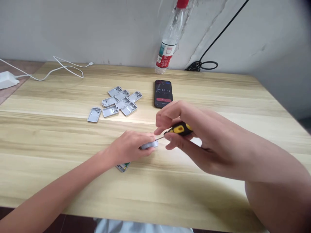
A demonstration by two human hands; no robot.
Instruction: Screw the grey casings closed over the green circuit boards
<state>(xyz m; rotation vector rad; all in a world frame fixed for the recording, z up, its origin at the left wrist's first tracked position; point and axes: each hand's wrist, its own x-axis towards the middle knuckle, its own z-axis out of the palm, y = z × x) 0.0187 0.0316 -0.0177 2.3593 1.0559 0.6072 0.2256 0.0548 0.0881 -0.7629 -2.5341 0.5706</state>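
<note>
Pinched on its edge, a small grey plastic case [150, 145] is held by my left hand [132, 144] just above the table. My right hand [194, 139] grips a yellow and black screwdriver [178, 129], and the thin shaft points left and down. Its tip meets the right end of the case; the exact contact is too small to make out. Under my left wrist lies another case part [123, 166] with a green circuit board in it, partly hidden. Several grey case shells [122, 103] lie open side up beyond my left hand.
A phone [163, 94] with a running timer display lies behind my right hand. A plastic bottle [167, 48] with a red cap stands by the wall. White cable [65, 66] and charger [8, 80] are at left; black cable [201, 65] is coiled at the back.
</note>
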